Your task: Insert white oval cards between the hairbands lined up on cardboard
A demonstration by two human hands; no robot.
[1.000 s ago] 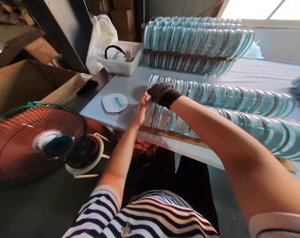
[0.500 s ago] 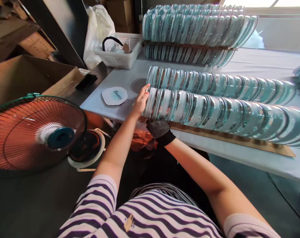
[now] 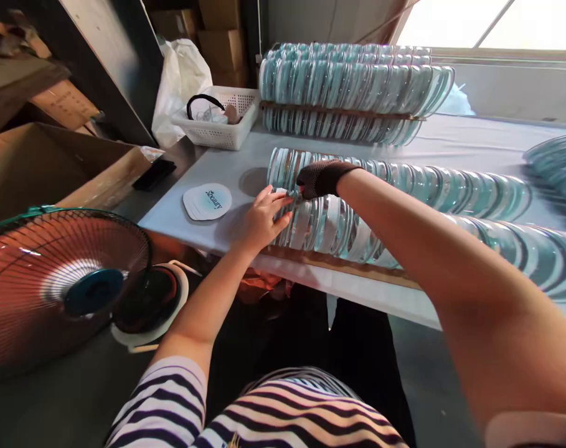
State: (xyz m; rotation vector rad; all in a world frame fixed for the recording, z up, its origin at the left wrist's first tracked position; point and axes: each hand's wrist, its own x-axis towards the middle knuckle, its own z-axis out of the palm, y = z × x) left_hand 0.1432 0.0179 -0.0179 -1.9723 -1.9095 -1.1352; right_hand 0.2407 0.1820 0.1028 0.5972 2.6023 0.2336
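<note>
A front row of clear, rounded glass-like pieces (image 3: 332, 225) stands on edge, tightly nested, on a cardboard strip (image 3: 343, 264). My left hand (image 3: 264, 218) is at the row's left end, fingers spread and touching the end piece. Over the top of that same end is my right hand (image 3: 322, 178), in a black dotted glove. Its fingers are curled down, and what they grip is hidden. Just behind runs a second row of the same pieces (image 3: 404, 174). A small stack of white rounded cards (image 3: 207, 201) printed with lettering lies to the left.
Stacked rows of clear pieces (image 3: 348, 84) stand at the back of the table, beside a white plastic basket (image 3: 217, 134). More pieces (image 3: 556, 162) sit at the right edge. On the left are a fan (image 3: 93, 292) and an open cardboard box (image 3: 63, 162).
My right hand has risen from beneath the front row's left end to its top. My left hand has opened its fingers more at that end. The view has tilted up slightly.
</note>
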